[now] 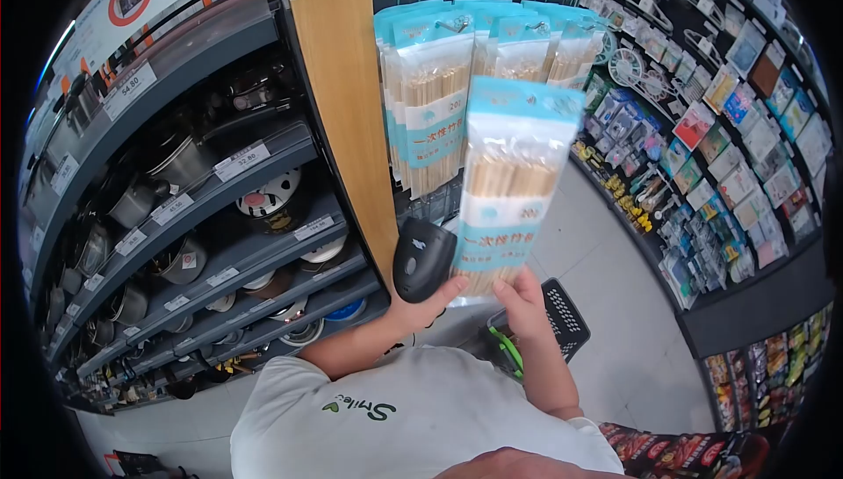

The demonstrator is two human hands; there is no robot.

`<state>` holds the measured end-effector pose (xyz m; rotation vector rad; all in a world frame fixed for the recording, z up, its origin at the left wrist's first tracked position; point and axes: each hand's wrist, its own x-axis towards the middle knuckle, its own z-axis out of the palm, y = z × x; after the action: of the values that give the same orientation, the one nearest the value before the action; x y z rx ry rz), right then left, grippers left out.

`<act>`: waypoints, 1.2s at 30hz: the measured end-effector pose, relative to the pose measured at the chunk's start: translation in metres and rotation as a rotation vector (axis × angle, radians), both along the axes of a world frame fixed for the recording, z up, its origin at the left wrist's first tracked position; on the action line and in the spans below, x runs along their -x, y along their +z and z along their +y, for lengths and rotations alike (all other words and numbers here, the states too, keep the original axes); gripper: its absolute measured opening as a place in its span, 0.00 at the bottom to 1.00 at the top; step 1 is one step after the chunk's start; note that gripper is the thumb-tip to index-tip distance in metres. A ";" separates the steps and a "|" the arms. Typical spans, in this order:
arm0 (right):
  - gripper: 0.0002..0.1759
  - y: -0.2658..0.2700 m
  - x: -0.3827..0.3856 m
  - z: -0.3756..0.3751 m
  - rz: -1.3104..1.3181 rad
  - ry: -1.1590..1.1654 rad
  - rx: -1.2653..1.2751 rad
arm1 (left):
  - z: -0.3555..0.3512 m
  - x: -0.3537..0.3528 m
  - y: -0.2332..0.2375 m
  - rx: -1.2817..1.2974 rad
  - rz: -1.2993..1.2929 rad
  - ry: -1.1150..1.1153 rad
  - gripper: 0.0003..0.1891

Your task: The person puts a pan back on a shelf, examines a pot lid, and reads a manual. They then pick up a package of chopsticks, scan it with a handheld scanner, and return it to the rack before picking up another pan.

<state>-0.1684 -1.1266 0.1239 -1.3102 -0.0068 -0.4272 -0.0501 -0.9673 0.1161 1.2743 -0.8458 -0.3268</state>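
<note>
A clear and light-blue packet of wooden chopsticks is held upright in front of the body, tilted slightly right. My right hand grips its lower right corner, thumb on the front. At the lower left corner, my left hand has its thumb and fingers closed round a black handheld scanner and touches the packet's edge. Similar packets hang on hooks behind, above the held one.
Shelves of pots with price tags curve along the left, ending at a wooden panel. Hanging goods line the right wall. A dark basket with a green handle is below my right hand.
</note>
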 end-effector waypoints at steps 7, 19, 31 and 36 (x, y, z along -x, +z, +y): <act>0.20 0.045 -0.050 0.001 -0.100 0.036 0.009 | -0.015 -0.018 0.038 0.310 0.072 0.178 0.24; 0.20 0.055 -0.053 0.000 -0.093 0.085 -0.169 | -0.016 -0.015 0.051 0.337 0.013 0.180 0.27; 0.19 0.072 -0.041 -0.003 -0.053 0.136 -0.206 | -0.021 -0.005 0.058 0.401 -0.027 0.282 0.21; 0.19 0.055 -0.067 -0.006 0.031 0.050 -0.116 | -0.023 -0.013 0.047 0.304 -0.016 0.293 0.28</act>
<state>-0.1016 -1.1321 0.1787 -1.1998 0.0108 -0.3599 -0.0370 -0.9902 0.1627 1.0964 -0.6805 0.0455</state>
